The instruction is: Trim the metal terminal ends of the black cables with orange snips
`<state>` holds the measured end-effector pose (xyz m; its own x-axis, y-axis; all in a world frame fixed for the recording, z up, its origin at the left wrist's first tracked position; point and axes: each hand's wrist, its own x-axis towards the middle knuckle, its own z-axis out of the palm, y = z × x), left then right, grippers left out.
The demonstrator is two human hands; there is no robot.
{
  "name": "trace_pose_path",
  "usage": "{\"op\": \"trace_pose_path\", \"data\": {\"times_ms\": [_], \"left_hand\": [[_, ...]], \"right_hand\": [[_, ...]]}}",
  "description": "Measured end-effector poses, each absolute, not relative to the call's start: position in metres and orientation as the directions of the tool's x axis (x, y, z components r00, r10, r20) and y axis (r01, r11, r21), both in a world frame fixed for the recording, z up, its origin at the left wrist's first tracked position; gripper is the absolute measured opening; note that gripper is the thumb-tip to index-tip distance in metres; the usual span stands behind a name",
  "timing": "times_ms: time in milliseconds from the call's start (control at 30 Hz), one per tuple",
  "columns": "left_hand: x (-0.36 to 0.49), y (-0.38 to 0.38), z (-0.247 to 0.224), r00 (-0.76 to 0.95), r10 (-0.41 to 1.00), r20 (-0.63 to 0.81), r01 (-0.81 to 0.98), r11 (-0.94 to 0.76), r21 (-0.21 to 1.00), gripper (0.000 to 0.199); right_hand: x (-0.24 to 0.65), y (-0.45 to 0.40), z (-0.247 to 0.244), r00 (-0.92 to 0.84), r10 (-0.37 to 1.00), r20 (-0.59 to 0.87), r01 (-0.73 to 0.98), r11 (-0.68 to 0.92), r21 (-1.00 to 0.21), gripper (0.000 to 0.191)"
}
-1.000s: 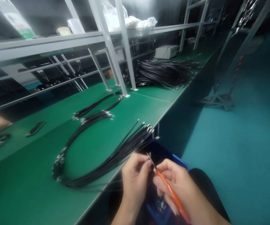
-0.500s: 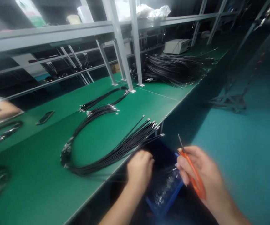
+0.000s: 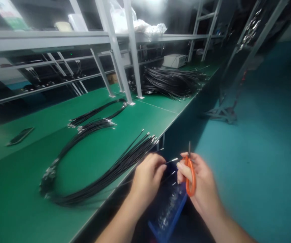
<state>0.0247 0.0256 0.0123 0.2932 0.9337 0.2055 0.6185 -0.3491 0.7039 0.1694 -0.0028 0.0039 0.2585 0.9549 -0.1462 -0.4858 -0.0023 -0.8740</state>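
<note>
My left hand (image 3: 149, 173) is closed at the bench edge, pinching a thin black cable (image 3: 171, 161) whose pale tip sticks out to the right. My right hand (image 3: 198, 175) grips orange-handled scissors (image 3: 191, 179), dark blades pointing up; its fingertips are close to the cable tip. A curved bundle of black cables (image 3: 125, 162) with silvery ends lies on the green bench beside my left hand. Below both hands is a blue bin (image 3: 172, 224) with small clear or shiny pieces in it, partly hidden by the hands.
A smaller cable loop (image 3: 92, 114) and a phone-like dark object (image 3: 21, 136) lie on the green bench (image 3: 16, 189). Farther back are a big cable pile (image 3: 168, 82), a pale box (image 3: 175, 60) and white shelf posts (image 3: 134, 50). A metal stand (image 3: 222, 114) is on the blue floor.
The view has swung right, so the bench things appear farther left. My hands have come closer together, the scissors now stand more upright, and a cable tip shows at my left fingers.
</note>
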Motion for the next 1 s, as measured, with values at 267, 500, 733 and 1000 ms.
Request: {"op": "trace_pose_path", "data": {"times_ms": [267,500,733,1000], "left_hand": [[0.021,0.003,0.005,0.149,0.985,0.091,0.332,-0.136,0.933,0.015],[0.025,-0.006,0.003,0.098,0.99,0.097,0.414,-0.13,0.901,0.014],[0.026,-0.011,0.003,0.071,0.987,0.145,0.423,-0.162,0.891,0.013],[0.022,-0.009,0.0,0.109,0.99,0.086,0.129,-0.1,0.987,0.012]], "right_hand": [[0.153,-0.004,0.001,0.216,0.968,-0.127,-0.626,0.038,-0.779,0.034],[0.149,-0.002,0.002,0.224,0.967,-0.121,-0.602,0.039,-0.797,0.031],[0.15,-0.003,0.004,0.144,0.973,-0.182,-0.667,-0.041,-0.744,0.029],[0.143,-0.005,0.003,-0.031,0.96,-0.28,-0.766,-0.203,-0.61,0.026]]}}
